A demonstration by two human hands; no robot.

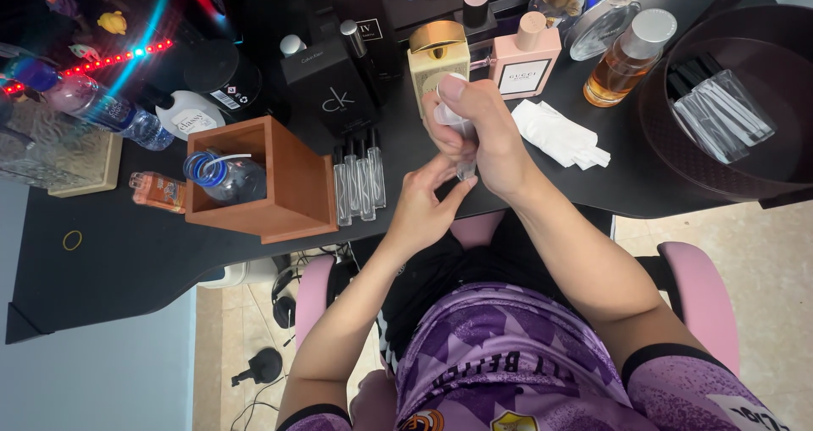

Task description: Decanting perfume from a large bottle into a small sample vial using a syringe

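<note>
My right hand (491, 139) is closed around a small clear spray vial (464, 147), held upright over the near edge of the black desk (127, 253), with the thumb pressing on its top. My left hand (423, 207) reaches up from below, and its fingertips pinch the vial's lower end. Just to the left, a row of several empty clear vials (360, 181) stands on the desk.
Behind my hands stand a cream bottle with a gold cap (438, 58), a pink bottle (525, 58), an amber bottle (627, 58) and a black box (330, 92). A white tissue (559, 135) lies right. A dark bowl (669, 156) holds clear vials. A wooden box (296, 194) holds a water bottle (224, 177).
</note>
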